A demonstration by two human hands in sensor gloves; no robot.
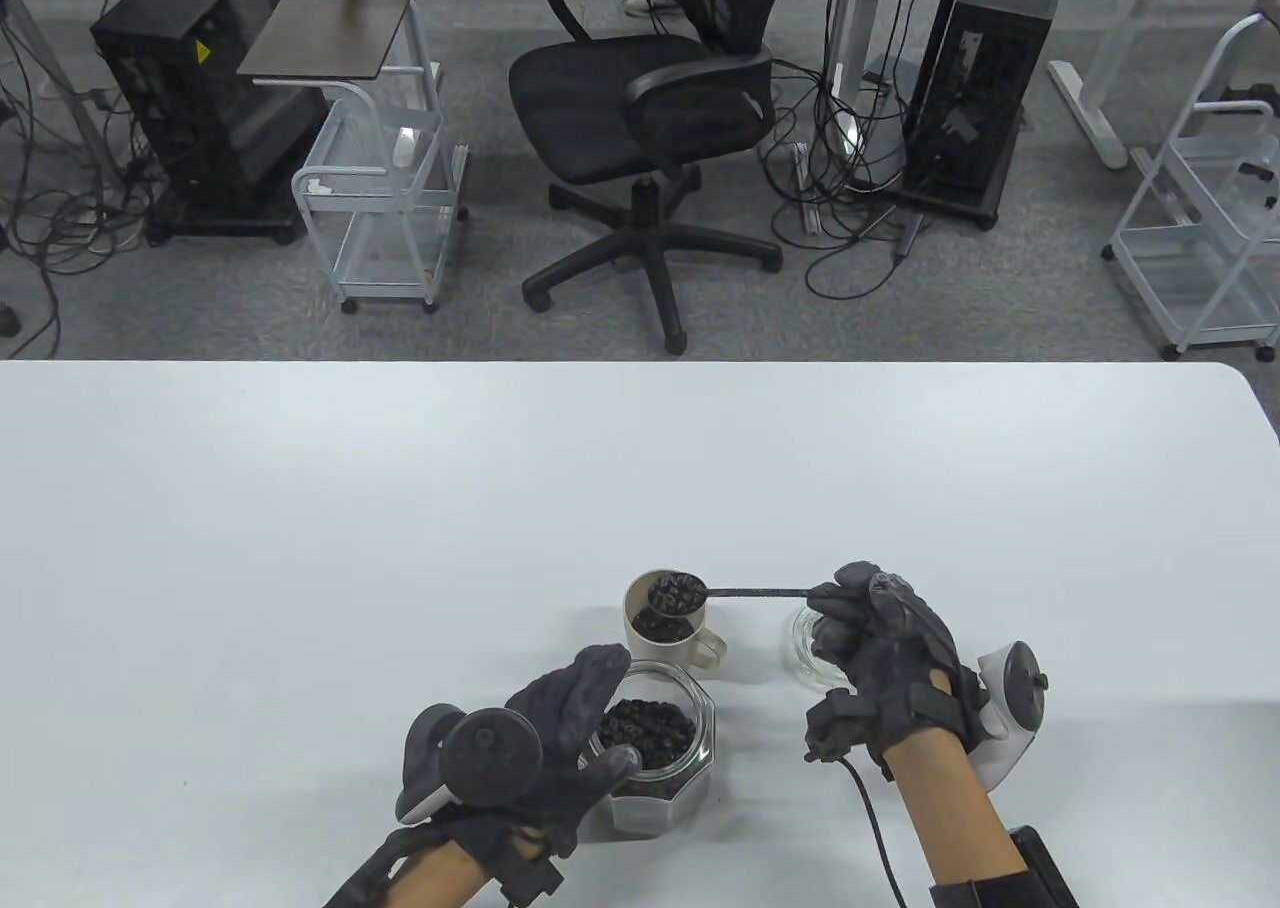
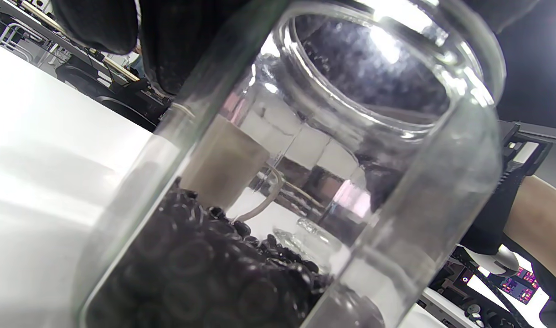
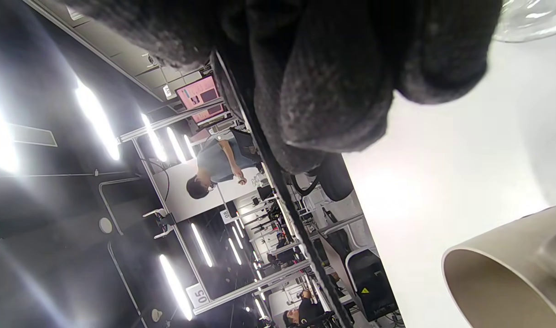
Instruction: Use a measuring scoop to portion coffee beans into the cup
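Loaded scoop (image 1: 678, 593) over the cup (image 1: 665, 628)

Right hand (image 1: 880, 648) pinches the handle, left hand (image 1: 560, 723) grips the jar (image 1: 655, 758); I'd roll the wrist slowly so beans don't spill.

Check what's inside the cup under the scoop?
Dark coffee beans already lie in the beige cup. The loaded scoop, held by the right hand, hangs over its mouth and covers part of the inside; fill depth can't be judged.

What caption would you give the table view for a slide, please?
Right hand holds bean-filled scoop over cup; left hand steadies jar.
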